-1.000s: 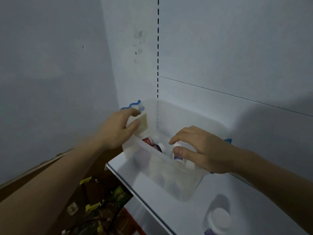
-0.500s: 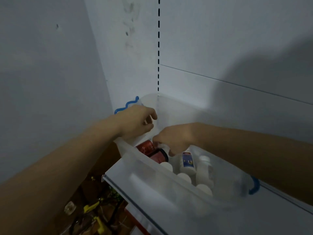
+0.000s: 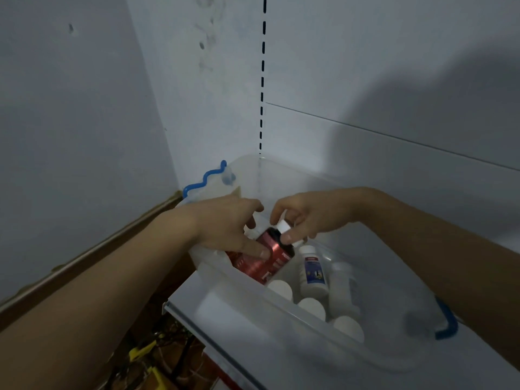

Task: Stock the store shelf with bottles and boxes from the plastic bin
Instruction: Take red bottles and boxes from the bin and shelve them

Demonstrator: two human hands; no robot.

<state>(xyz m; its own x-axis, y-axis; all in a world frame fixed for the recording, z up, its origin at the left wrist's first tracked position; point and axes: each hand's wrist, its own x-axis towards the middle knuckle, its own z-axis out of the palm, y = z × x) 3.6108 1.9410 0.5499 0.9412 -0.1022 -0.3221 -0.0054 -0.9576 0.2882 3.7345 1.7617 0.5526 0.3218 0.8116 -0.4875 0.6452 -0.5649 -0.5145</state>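
Note:
A clear plastic bin (image 3: 253, 311) with blue handles sits on the white shelf (image 3: 239, 358), pushed into the left back corner. Inside lie a red-labelled bottle (image 3: 270, 263) with a white cap, a white bottle with a blue label (image 3: 311, 273) and several other white bottles and caps (image 3: 311, 308). My left hand (image 3: 225, 229) grips the red bottle's body, thumb across the label. My right hand (image 3: 306, 218) pinches the white cap end of that same bottle. The bottle lies tilted at the bin's left end.
The shelf's back panel (image 3: 365, 80) with a slotted upright rises behind the bin; a grey wall (image 3: 70, 122) stands at left. Below the shelf edge lies dark clutter with yellow bits (image 3: 146, 353). The bin's right blue handle (image 3: 447, 322) sits under my right forearm.
Both hands moved from the bin's rim down into its left end and took hold of the red bottle, which has risen out from among the others. The camera leaned closer.

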